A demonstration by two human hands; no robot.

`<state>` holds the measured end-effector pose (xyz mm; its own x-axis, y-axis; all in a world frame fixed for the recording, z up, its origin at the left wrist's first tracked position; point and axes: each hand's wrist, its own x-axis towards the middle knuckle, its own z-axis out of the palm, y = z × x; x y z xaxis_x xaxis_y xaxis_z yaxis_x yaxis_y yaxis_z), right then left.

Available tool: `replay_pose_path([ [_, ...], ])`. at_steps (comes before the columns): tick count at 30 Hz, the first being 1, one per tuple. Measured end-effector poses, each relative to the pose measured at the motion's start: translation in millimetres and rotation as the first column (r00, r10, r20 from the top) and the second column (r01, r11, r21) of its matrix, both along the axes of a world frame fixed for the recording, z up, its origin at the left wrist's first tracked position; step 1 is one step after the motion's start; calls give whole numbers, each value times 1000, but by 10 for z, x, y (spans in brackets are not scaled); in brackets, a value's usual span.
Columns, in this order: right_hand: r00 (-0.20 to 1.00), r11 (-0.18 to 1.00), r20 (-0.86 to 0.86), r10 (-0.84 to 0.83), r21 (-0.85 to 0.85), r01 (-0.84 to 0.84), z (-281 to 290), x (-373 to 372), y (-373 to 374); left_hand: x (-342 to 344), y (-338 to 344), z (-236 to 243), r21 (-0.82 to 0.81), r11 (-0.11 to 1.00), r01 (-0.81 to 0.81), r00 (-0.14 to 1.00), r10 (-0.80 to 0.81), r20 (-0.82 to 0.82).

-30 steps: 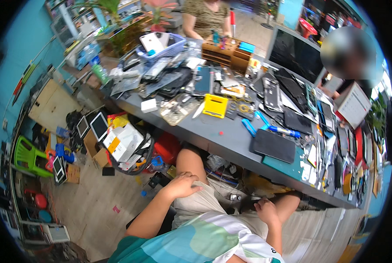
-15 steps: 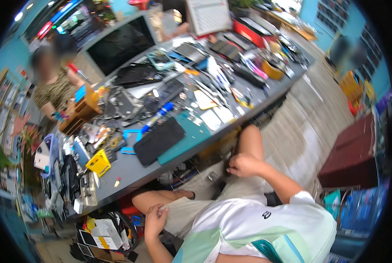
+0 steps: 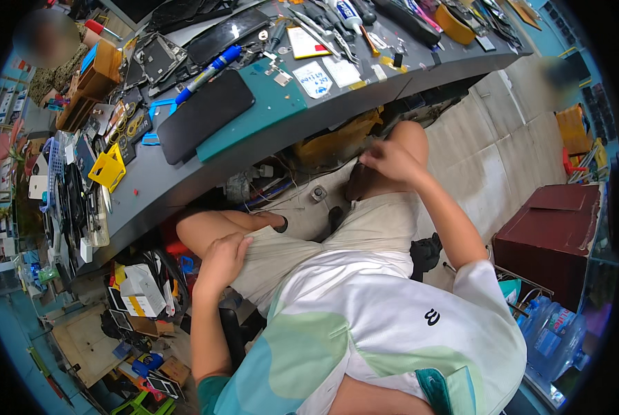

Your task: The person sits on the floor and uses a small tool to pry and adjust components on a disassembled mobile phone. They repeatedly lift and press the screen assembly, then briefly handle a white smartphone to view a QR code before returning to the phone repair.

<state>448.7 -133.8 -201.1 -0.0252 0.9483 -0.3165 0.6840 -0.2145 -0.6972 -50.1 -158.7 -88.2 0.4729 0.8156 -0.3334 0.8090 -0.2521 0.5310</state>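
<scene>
My left hand [image 3: 224,259] lies on the left thigh, its fingers resting over the hem of my beige shorts [image 3: 275,259]. It holds nothing. Above the right knee, my right hand [image 3: 392,163] is loosely curled with its fingertips drawn together, and no object shows in it. Both hands are off the desk [image 3: 159,181]. Nearest to them on its front edge lie a black phone-shaped slab [image 3: 208,116] and a green work mat [image 3: 276,114]. A blue marker [image 3: 209,72] sits just behind the slab.
Tweezers [image 3: 315,31], a yellow holder [image 3: 107,168] and several phone parts crowd the desk. Under it are cables and a yellow bag [image 3: 337,142]. A box-filled bin [image 3: 143,290] stands at left; a dark red cabinet [image 3: 548,232] and water bottle [image 3: 555,335] at right. Another person [image 3: 47,52] sits across the desk.
The view has tipped downward, so the desk sits higher and the monitor is mostly out of frame. My left hand lies flatter on the thigh; the right stays by the knee.
</scene>
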Motion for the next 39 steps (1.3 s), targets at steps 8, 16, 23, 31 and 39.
replay_pose_path([
  [8,862,983,505,-42,174,-54,-1737,-444,1858,486,-221,-54,196,979,47,999,-51,16],
  [16,835,992,538,116,-21,-124,-2004,-485,2028,1018,-804,-471,-95,955,-282,951,291,105],
  [23,864,985,473,173,-100,-143,-1775,-416,2016,961,-552,-828,-173,887,-428,864,458,208],
  [31,993,905,-117,-26,-425,-26,-1026,-934,961,1073,-31,-1462,-735,539,-411,231,842,488],
  [39,917,983,-355,-180,-87,160,-394,-2102,-771,1077,-279,-1537,-924,372,-94,142,923,357],
])
